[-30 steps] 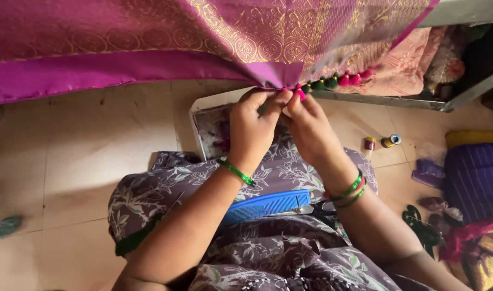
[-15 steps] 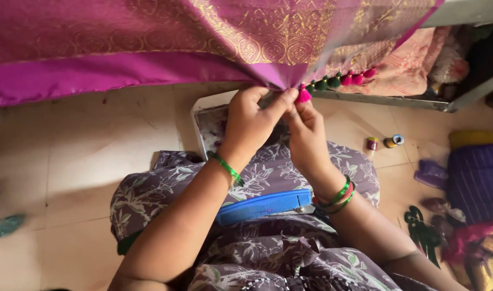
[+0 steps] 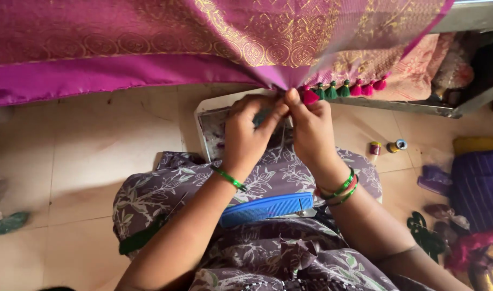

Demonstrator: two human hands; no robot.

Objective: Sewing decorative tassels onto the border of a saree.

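A magenta cloth with gold woven patterns (image 3: 214, 37) hangs across the top of the view. Its lower edge carries a row of small pink and green tassels (image 3: 343, 89). My left hand (image 3: 249, 134) and my right hand (image 3: 311, 129) meet at the cloth's gathered edge, just left of the tassels. Both pinch that edge, the right thumb and fingers beside a pink tassel (image 3: 310, 97). Green bangles sit on both wrists. A blue comb (image 3: 268, 208) lies on my lap, on a grey flowered dress.
A white tray (image 3: 211, 132) sits on the tiled floor beyond my knees. Small thread spools (image 3: 387, 146) lie to the right. A purple cushion (image 3: 480, 186), dark green trimmings (image 3: 427, 234) and folded cloth crowd the right side. A green scrap (image 3: 9, 222) lies far left.
Both hands have stayed at the cloth's edge, with the fingers shifting slightly as they work the edge near the pink tassel.
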